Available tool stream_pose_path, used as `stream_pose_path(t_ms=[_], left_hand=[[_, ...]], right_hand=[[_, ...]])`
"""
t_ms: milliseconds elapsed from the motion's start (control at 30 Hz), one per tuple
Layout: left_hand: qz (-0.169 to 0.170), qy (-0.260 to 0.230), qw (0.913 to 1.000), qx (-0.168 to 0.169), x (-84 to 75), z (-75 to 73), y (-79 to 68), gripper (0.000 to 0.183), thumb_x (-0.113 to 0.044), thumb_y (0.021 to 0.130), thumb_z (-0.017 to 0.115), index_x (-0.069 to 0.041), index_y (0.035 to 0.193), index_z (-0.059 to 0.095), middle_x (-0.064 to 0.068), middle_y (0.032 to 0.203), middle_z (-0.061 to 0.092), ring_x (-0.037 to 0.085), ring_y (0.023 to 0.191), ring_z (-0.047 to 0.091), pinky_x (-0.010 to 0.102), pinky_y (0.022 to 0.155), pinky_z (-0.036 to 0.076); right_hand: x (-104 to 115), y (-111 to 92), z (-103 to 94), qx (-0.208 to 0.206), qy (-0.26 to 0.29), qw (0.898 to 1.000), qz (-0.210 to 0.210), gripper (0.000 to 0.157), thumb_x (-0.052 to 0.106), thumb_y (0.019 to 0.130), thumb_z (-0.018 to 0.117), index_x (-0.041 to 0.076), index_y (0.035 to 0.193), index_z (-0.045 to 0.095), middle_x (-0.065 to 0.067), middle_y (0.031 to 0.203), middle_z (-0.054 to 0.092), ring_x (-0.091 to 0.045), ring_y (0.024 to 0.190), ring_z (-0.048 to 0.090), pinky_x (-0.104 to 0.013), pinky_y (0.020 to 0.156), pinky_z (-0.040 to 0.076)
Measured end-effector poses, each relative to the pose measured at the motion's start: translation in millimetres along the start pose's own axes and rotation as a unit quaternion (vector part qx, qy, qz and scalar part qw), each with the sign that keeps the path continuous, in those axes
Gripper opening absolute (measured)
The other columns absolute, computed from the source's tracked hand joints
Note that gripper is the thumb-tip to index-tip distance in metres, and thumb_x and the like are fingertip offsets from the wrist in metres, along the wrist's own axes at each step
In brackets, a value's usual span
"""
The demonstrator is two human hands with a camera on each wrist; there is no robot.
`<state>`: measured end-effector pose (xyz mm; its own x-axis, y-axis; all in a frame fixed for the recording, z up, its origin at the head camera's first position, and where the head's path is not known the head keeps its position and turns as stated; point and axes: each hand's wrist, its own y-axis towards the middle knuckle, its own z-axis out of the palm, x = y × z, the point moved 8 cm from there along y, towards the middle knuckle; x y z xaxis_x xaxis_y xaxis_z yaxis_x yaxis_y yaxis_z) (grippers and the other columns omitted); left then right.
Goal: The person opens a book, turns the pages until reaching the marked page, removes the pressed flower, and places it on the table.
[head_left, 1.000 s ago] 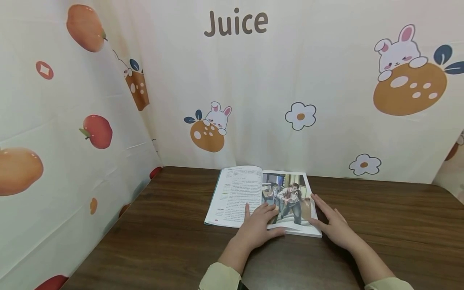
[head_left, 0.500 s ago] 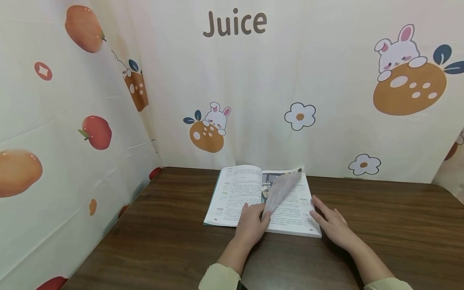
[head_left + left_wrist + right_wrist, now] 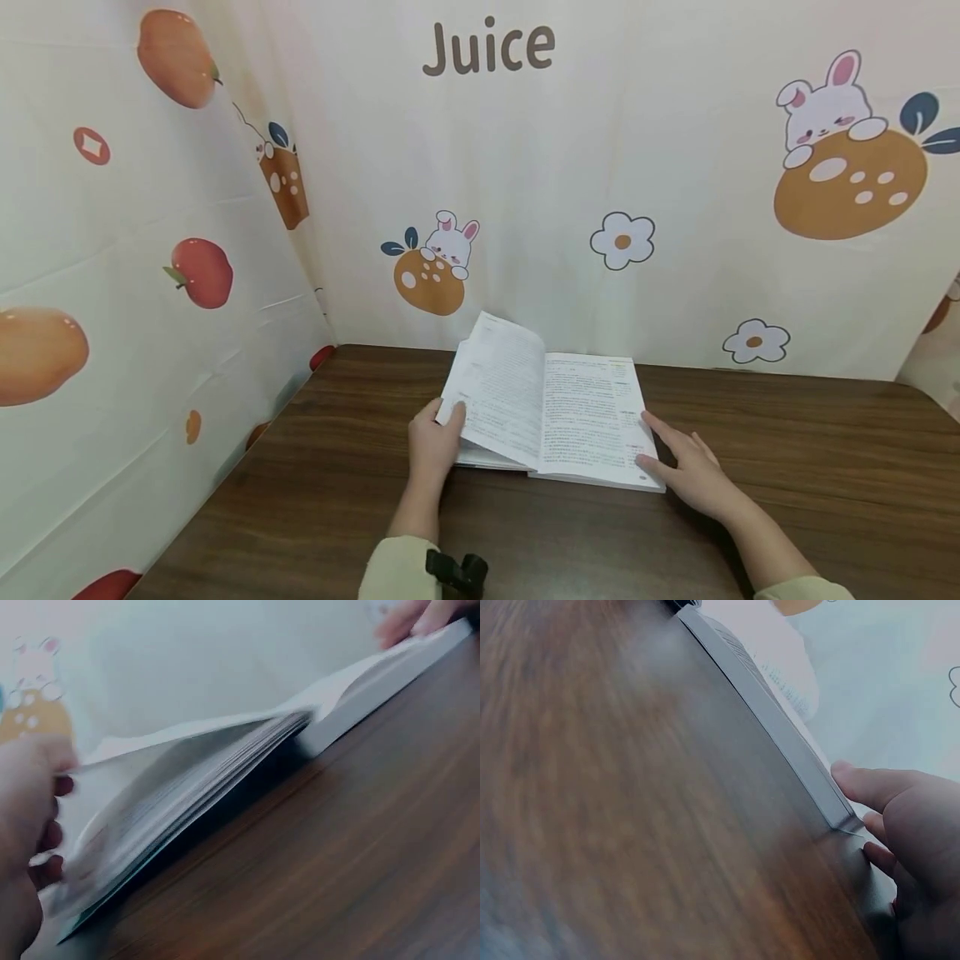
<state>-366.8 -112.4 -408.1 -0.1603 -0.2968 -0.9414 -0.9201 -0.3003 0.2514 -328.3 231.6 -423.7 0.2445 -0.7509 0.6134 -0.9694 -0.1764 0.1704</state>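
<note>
An open book (image 3: 592, 417) lies on the table, with printed text on its pages. At its left side my left hand (image 3: 435, 437) pinches a raised page (image 3: 498, 387) by the outer edge, thumb on top. The left wrist view has this left hand (image 3: 30, 825) at the page's edge, with a gap between the page and the stack below. My right hand (image 3: 693, 471) rests at the book's right edge, its thumb touching the right page. In the right wrist view the right hand (image 3: 922, 825) has its thumb on the book's corner and its other fingers beside the edge.
The dark wooden table (image 3: 337, 500) runs under the book. Behind it hangs a pale curtain (image 3: 540, 167) printed with fruit, rabbits and flowers. A second stretch of curtain (image 3: 112, 225) closes off the left side. A black strap device (image 3: 457, 572) sits at the left wrist.
My left hand has moved left, carrying a page over from the right side. The illustrated right page has given way to a text page. My right hand has stayed at the right edge.
</note>
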Motion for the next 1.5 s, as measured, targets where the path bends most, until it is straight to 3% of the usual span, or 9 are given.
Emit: stream_pose_path(t_ms=[100,233,333,400,500,633,767,1033,1500], left_hand=[[-0.006,0.117,0.9919,0.049,6.7,-10.9,6.5,0.022,-0.023,0.085,0.061,-0.003,0.088,0.066,0.007,0.076,0.059,0.017,0.061,0.051,0.029,0.052,0.043],[0.001,0.260,0.9585,0.117,13.9,-8.3,8.1,0.041,-0.029,0.084,0.062,0.000,0.112,0.063,0.011,0.103,0.058,0.026,0.093,0.053,0.042,0.081,0.042],[0.025,0.339,0.9341,0.109,11.9,-4.0,7.8,0.046,-0.031,0.080,0.066,-0.001,0.114,0.058,0.014,0.106,0.053,0.030,0.101,0.046,0.046,0.086,0.036],[0.073,0.369,0.9230,0.083,2.1,2.2,5.5,0.046,-0.025,0.077,0.070,-0.004,0.115,0.056,0.014,0.108,0.050,0.031,0.102,0.043,0.045,0.085,0.035],[0.217,0.388,0.8934,0.061,-24.8,24.8,-6.9,0.041,-0.009,0.075,0.069,-0.007,0.114,0.057,0.011,0.111,0.053,0.028,0.106,0.047,0.041,0.087,0.040],[0.387,0.381,0.8242,0.162,-50.8,72.8,-43.6,0.029,0.001,0.082,0.059,-0.013,0.106,0.065,0.000,0.114,0.061,0.019,0.118,0.049,0.034,0.100,0.036],[0.391,0.379,0.7922,0.276,-55.0,103.1,-69.2,0.027,-0.008,0.091,0.053,-0.020,0.111,0.065,-0.009,0.125,0.057,0.011,0.129,0.037,0.033,0.109,0.022],[0.304,0.356,0.8224,0.323,-42.8,111.2,-72.3,0.037,-0.043,0.092,0.052,-0.022,0.121,0.060,-0.007,0.133,0.049,0.014,0.131,0.033,0.049,0.108,0.020],[0.272,0.328,0.8404,0.335,-40.4,110.8,-70.4,0.047,-0.051,0.082,0.063,-0.022,0.119,0.061,-0.007,0.131,0.049,0.015,0.132,0.032,0.049,0.108,0.019]], right_hand=[[1,0,0.0,-0.002,-0.004,1.000,-0.005,0.072,0.039,0.087,0.060,0.001,0.141,0.033,-0.032,0.137,0.035,-0.049,0.126,0.029,-0.064,0.101,0.004],[3,0,-0.2,0.000,-0.003,1.000,-0.003,0.072,0.039,0.087,0.061,0.001,0.141,0.033,-0.031,0.137,0.036,-0.049,0.126,0.029,-0.064,0.101,0.004],[4,0,-1.1,0.002,-0.004,1.000,0.000,0.072,0.039,0.087,0.061,0.001,0.141,0.033,-0.031,0.137,0.035,-0.050,0.126,0.028,-0.064,0.101,0.004],[4,0,-1.8,0.004,-0.007,1.000,0.001,0.072,0.040,0.087,0.061,0.001,0.141,0.033,-0.031,0.138,0.034,-0.050,0.126,0.028,-0.064,0.101,0.003],[3,1,-2.9,0.004,-0.011,1.000,0.002,0.072,0.040,0.087,0.061,0.001,0.141,0.033,-0.031,0.138,0.034,-0.050,0.127,0.027,-0.064,0.101,0.003],[3,0,-3.0,0.007,-0.009,1.000,0.000,0.072,0.039,0.087,0.060,0.001,0.141,0.033,-0.031,0.139,0.033,-0.050,0.127,0.026,-0.063,0.101,0.003],[3,0,-2.7,0.006,-0.006,1.000,-0.004,0.071,0.038,0.088,0.060,0.001,0.141,0.033,-0.030,0.139,0.033,-0.050,0.127,0.026,-0.063,0.101,0.003],[3,-1,-3.1,0.012,0.014,1.000,-0.010,0.070,0.036,0.087,0.061,0.002,0.141,0.033,-0.030,0.140,0.032,-0.050,0.128,0.024,-0.064,0.102,0.000],[2,-1,-3.3,0.023,0.061,0.998,-0.021,0.069,0.031,0.085,0.065,0.006,0.141,0.034,-0.027,0.146,0.022,-0.051,0.131,0.015,-0.066,0.100,-0.005]])
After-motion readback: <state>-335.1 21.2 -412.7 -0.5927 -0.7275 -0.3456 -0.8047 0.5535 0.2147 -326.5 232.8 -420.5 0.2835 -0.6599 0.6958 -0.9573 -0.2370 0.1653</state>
